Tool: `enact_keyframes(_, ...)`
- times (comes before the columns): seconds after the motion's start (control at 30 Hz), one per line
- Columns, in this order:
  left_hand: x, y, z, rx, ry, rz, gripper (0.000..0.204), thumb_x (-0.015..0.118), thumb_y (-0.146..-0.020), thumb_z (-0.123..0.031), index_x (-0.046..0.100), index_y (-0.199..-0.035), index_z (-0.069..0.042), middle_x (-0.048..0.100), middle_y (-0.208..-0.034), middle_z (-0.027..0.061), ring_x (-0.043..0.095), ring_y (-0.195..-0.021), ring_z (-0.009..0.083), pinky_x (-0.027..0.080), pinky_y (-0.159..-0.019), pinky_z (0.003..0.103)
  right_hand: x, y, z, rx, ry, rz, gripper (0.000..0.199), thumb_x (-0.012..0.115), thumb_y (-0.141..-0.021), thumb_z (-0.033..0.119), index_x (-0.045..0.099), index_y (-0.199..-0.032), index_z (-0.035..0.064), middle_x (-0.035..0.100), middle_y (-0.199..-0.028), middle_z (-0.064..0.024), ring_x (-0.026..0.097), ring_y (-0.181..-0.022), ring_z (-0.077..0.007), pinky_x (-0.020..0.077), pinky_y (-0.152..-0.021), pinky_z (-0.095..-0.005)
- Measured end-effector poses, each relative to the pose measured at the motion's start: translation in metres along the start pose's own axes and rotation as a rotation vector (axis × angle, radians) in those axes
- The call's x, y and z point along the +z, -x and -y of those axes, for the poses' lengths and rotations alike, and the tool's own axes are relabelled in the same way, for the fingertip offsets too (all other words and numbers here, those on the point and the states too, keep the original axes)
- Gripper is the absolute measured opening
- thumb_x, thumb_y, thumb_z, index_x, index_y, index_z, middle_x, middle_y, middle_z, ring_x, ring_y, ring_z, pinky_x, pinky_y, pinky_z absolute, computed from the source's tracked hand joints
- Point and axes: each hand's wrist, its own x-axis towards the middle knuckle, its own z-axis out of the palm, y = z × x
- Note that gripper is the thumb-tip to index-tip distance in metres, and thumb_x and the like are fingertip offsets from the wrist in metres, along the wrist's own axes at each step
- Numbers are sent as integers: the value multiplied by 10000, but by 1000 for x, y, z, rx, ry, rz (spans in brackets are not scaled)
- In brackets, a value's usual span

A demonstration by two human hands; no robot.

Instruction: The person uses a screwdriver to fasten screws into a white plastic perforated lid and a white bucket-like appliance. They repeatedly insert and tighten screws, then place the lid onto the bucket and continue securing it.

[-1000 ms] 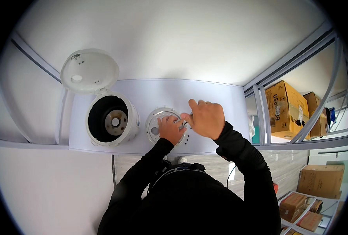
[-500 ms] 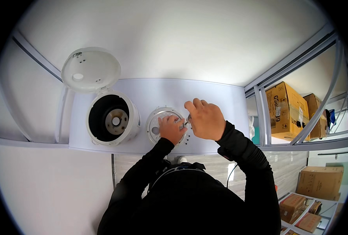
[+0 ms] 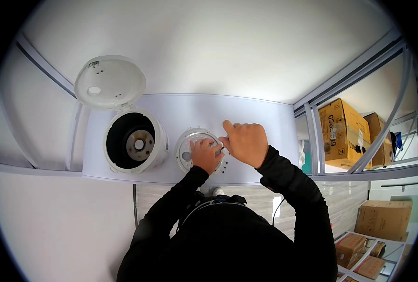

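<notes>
On the white table lies a round metal-rimmed disc (image 3: pixel 180 162), looking like a rice cooker's inner lid, with holes and small tabs along its rim. My left hand (image 3: pixel 206 155) rests on it, fingers spread and pressed to its surface. My right hand (image 3: pixel 247 144) is closed above the disc's right edge, around what looks like a screwdriver; its handle is mostly hidden, and a thin dark shaft seems to point down near my left fingers. Several small dark screws (image 3: pixel 225 167) lie right of the disc.
Left of the disc stands a white rice cooker body (image 3: pixel 159 145), its lid (image 3: pixel 110 83) swung up and its dark inside showing. White frame bars (image 3: pixel 314 136) border the table's right side. Beyond them are a yellow carton (image 3: pixel 343 134) and brown boxes (image 3: pixel 383 218).
My right hand has turned over the disc, its thumb side now lower and nearer the rim. The left hand stays on the disc.
</notes>
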Motion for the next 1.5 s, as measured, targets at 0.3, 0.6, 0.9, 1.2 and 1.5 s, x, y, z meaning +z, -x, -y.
enact_keyframes(0.3,-32,-5,-24,-33,-90,71,283,852,-786,-342,778,-1041,-242,661,-1118,-19,546,-1206,292,305,-1111,752,-1,2,0,-78,-82,-216,293,749,-845,258,580,-999,74,589,-663,-69,620,-551,-265,433,-479,-391)
enact_keyframes(0.6,-37,-4,-26,-90,12,9,305,862,-779,-356,790,-1048,-232,669,-1133,-19,537,-1223,284,285,-1124,744,-1,3,2,-59,-56,-218,333,740,-886,376,582,-956,91,591,-696,-65,624,-577,-248,448,-495,-377)
enact_keyframes(0.9,-38,-3,-26,-97,43,12,317,861,-776,-357,789,-1057,-228,666,-1133,-21,538,-1217,285,276,-1132,738,-2,2,3,48,32,-105,334,757,-846,344,592,-980,86,571,-720,-63,612,-610,-245,448,-509,-370)
enact_keyframes(1.2,-37,-5,-27,-105,27,20,297,852,-790,-360,792,-1047,-225,664,-1131,-16,531,-1227,286,264,-1144,739,2,2,1,16,6,-53,364,789,-873,356,610,-1029,81,602,-720,-72,639,-592,-273,471,-514,-380)
enact_keyframes(1.5,-40,-6,-28,-127,52,48,297,854,-779,-373,794,-1031,-226,673,-1125,-9,534,-1228,288,251,-1153,749,-7,7,1,76,-85,-11,326,807,-853,296,619,-998,73,673,-768,-96,697,-652,-310,500,-544,-405)
